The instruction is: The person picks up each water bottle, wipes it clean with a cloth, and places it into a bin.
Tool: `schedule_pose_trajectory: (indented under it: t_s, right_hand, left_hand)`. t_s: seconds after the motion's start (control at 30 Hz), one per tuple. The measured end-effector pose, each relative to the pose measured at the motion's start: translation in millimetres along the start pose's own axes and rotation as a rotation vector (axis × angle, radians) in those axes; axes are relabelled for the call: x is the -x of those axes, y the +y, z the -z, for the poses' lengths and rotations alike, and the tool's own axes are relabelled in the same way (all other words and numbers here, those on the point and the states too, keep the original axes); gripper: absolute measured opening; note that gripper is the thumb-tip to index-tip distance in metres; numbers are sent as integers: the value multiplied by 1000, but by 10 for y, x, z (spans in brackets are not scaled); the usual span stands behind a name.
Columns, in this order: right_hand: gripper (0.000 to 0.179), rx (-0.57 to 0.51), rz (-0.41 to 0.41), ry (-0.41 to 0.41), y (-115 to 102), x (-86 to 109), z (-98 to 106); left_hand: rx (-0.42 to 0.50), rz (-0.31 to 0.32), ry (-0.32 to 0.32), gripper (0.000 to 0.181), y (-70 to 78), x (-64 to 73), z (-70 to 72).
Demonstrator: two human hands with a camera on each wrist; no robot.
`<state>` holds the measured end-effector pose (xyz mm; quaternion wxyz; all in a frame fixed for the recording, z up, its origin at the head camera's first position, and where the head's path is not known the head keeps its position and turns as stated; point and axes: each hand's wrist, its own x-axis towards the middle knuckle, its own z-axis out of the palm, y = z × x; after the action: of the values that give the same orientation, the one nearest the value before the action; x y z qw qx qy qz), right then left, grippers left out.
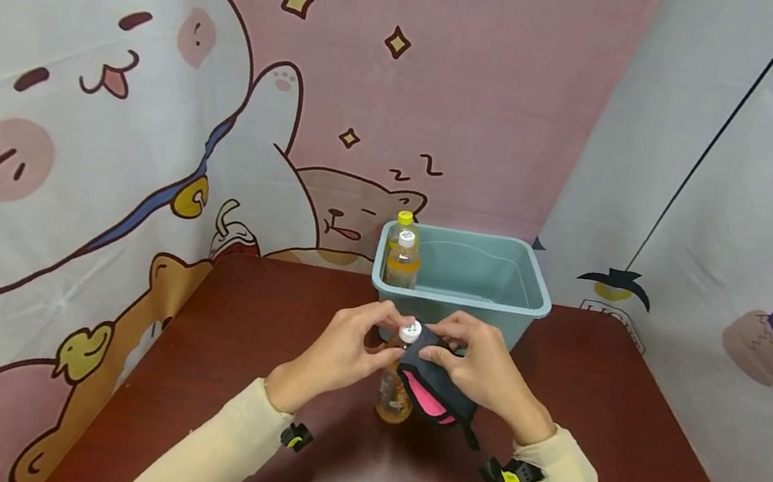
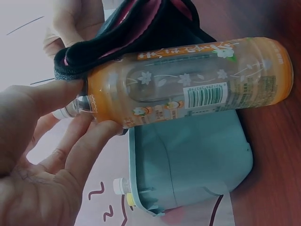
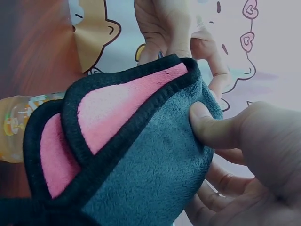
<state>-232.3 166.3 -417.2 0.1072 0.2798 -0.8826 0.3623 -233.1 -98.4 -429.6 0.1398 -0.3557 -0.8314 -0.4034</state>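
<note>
An orange-labelled drink bottle with a white cap stands upright on the table in the head view, in front of the bin. My left hand has its thumb and fingers curled round the bottle's neck and shoulder. In the left wrist view, its index finger also touches the edge of a folded cloth. This cloth is grey-blue on one side and pink on the other, with black edging. My right hand pinches the cloth between thumb and fingers, and the cloth lies against the bottle's upper right side.
Behind the hands stands a blue-green plastic bin. Two bottles are upright in its left end, one with a white cap, one with a yellow cap. Cartoon-printed curtains hang round the brown table.
</note>
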Motion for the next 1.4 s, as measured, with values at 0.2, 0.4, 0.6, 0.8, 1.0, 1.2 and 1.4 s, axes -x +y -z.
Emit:
schedule_pose_trajectory:
  t_s: [0.2, 0.4, 0.6, 0.8, 1.0, 1.2, 1.4]
  right_hand:
    - [36, -18, -26, 3, 34, 35, -29]
    - [34, -25, -21, 19, 43, 59, 2]
    - [30, -20, -31, 31, 64, 109, 72]
    - [27, -84, -67, 73, 105, 130, 139]
    - [26, -129, -94, 92, 140, 133, 128]
    - [27, -149, -68, 120, 166, 111, 55]
    - [30, -114, -70, 110, 172, 97, -32]
  left_hand:
    - [8, 24, -35, 33, 2, 8, 8]
    - [24, 36, -36, 37, 38, -6, 23]
    - [-5, 43, -7, 37, 52, 11, -19]
    - [-2, 62, 41, 34, 96, -16, -68]
    - [-19, 89, 81, 34, 128, -51, -114]
    - [-10, 114, 84, 34, 149, -44, -85]
    - [49, 138, 71, 30, 118, -19, -4]
